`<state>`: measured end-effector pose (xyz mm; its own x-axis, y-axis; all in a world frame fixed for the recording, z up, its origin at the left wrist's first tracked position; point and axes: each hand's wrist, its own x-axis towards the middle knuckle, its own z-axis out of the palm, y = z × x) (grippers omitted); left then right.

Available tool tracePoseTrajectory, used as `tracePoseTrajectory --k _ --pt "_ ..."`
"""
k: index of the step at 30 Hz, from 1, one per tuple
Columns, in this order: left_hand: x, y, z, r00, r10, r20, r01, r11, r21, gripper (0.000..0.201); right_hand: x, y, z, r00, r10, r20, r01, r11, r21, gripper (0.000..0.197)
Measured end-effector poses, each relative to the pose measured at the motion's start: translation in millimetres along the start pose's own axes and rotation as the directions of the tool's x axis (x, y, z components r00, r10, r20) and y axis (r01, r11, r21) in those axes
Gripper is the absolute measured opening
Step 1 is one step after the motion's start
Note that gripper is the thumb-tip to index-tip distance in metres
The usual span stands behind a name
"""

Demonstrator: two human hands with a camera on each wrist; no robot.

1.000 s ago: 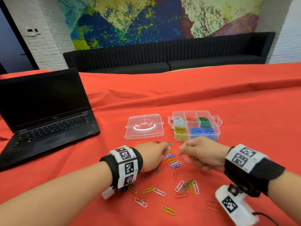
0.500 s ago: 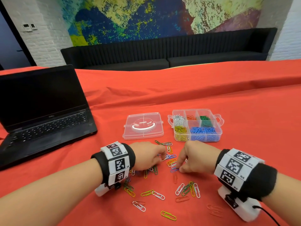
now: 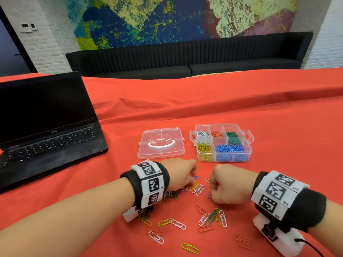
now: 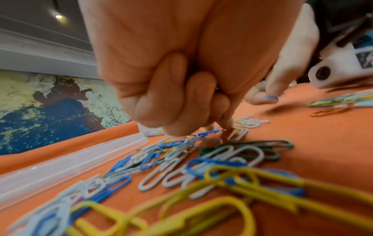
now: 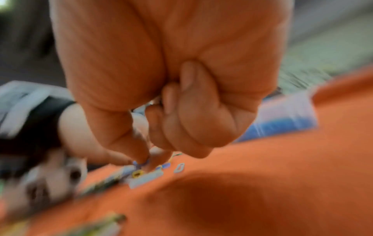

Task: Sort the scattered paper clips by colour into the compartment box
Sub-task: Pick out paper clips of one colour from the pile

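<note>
The clear compartment box point(image 3: 248, 154) stands open beyond my hands, holding white, orange, green, yellow and blue clips in separate cells. Coloured paper clips point(image 3: 213, 217) lie scattered on the red cloth. My left hand point(image 3: 193, 179) is curled over the pile point(image 4: 201, 156), and its fingertips point(image 4: 229, 125) seem to pinch a blue clip point(image 4: 223, 116). Just to the right, my right hand point(image 3: 210, 191) pinches a blue clip point(image 5: 139, 163) between thumb and forefinger, low over the cloth. The right wrist view is blurred.
The box's clear lid point(image 3: 161, 143) lies flat left of the box. An open black laptop point(image 3: 50, 138) sits at the far left. The red cloth point(image 3: 287, 127) covers the whole table. A black sofa point(image 3: 185, 58) stands behind it.
My right hand came down from near the box's front edge to the clips and now pinches a blue one. My left hand stayed over the pile, shifting slightly.
</note>
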<state>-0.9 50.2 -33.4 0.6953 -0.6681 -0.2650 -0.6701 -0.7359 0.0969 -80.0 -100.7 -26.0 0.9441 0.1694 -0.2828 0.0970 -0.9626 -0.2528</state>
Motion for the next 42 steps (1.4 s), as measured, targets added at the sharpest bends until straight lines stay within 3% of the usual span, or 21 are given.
tracePoseTrajectory --k 3,4,6,8,9,11,12,13,15,17,19,20,23,25,27,28,30,31,32,36,42 --pt "3 3 3 1.000 0.011 0.003 -0.011 0.993 0.114 0.024 -6 12 -7 0.990 0.111 0.081 -0.134 0.916 0.378 0.027" --pt "4 2 4 1.000 0.018 0.003 -0.019 0.991 0.131 0.022 -8 16 -8 0.984 0.134 0.118 -0.178 0.805 0.566 0.027" --pt "3 1 4 0.999 0.034 0.027 -0.038 0.988 0.149 0.018 -10 24 -12 0.969 0.123 0.215 -0.247 0.418 0.874 0.022" --pt "3 -2 2 0.997 0.058 0.044 -0.063 0.991 0.121 0.017 -10 30 -18 0.961 0.040 0.274 -0.275 0.031 0.961 0.016" --pt "2 -4 0 0.997 0.064 0.046 -0.068 0.995 0.080 0.017 -10 31 -21 0.962 0.005 0.273 -0.271 -0.092 0.958 0.014" --pt "0 -11 -5 0.999 0.048 0.023 -0.045 0.992 -0.121 0.016 -8 31 -24 0.965 -0.039 0.261 -0.263 -0.205 0.943 0.014" --pt "-3 -18 -7 1.000 0.018 0.021 -0.010 0.944 -0.331 0.016 -6 29 -25 0.964 -0.044 0.263 -0.266 -0.202 0.943 0.014" --pt "-7 -25 -10 0.999 -0.007 0.042 0.031 0.807 -0.590 0.017 -3 25 -24 0.963 -0.030 0.269 -0.270 -0.164 0.949 0.015" --pt "-15 -39 -13 0.999 0.007 0.052 0.047 0.307 -0.950 0.019 7 16 -20 0.962 0.058 0.265 -0.268 0.042 0.963 0.021" --pt "-26 -50 -18 1.000 0.006 0.010 0.011 -0.096 -0.995 0.013 18 3 -16 0.977 0.144 0.157 -0.203 0.398 0.895 0.021" --pt "-33 -59 -20 1.000 -0.014 -0.025 -0.028 -0.301 -0.953 0.014 31 -8 -11 0.991 0.134 -0.007 -0.097 0.750 0.654 0.016" --pt "-35 -64 -21 0.999 -0.007 -0.035 -0.035 -0.365 -0.930 0.018 36 -13 -10 0.993 0.100 -0.067 -0.052 0.859 0.509 0.015" --pt "-39 -74 -21 0.998 0.032 -0.046 -0.027 -0.444 -0.895 0.027 53 -27 -5 0.989 0.048 -0.137 -0.021 0.981 0.195 0.016" --pt "-36 -74 -20 1.000 -0.015 -0.007 -0.013 -0.415 -0.910 0.034 63 -29 0 0.983 0.064 -0.171 -0.056 0.997 0.053 0.018" --pt "-29 -69 -18 0.992 -0.120 0.048 0.021 -0.215 -0.976 0.043 68 -29 1 0.985 0.062 -0.158 -0.067 0.997 -0.028 0.014" --pt "-25 -65 -15 0.983 -0.181 0.039 0.040 0.003 -0.999 0.042 68 -28 0 0.988 0.062 -0.144 -0.070 0.996 -0.052 0.012" --pt "-17 -59 -11 0.975 -0.216 -0.051 0.088 0.589 -0.803 0.028 66 -25 0 0.990 0.079 -0.114 -0.088 0.993 -0.079 0.020" --pt "-14 -56 -9 0.985 -0.150 -0.081 0.074 0.802 -0.593 0.017 64 -24 0 0.991 0.092 -0.096 -0.100 0.991 -0.087 0.025" --pt "-12 -53 -7 0.995 -0.073 -0.068 0.039 0.911 -0.410 0.008 62 -22 0 0.991 0.105 -0.079 -0.113 0.989 -0.098 0.029" --pt "-7 -46 -2 0.999 -0.001 -0.032 -0.003 0.994 -0.109 0.015 57 -17 3 0.992 0.089 -0.091 -0.097 0.991 -0.093 0.024" --pt "-7 -48 -4 0.999 0.036 -0.027 -0.039 0.994 -0.106 0.005 57 -24 2 0.988 -0.040 -0.150 0.035 0.999 -0.034 0.010"
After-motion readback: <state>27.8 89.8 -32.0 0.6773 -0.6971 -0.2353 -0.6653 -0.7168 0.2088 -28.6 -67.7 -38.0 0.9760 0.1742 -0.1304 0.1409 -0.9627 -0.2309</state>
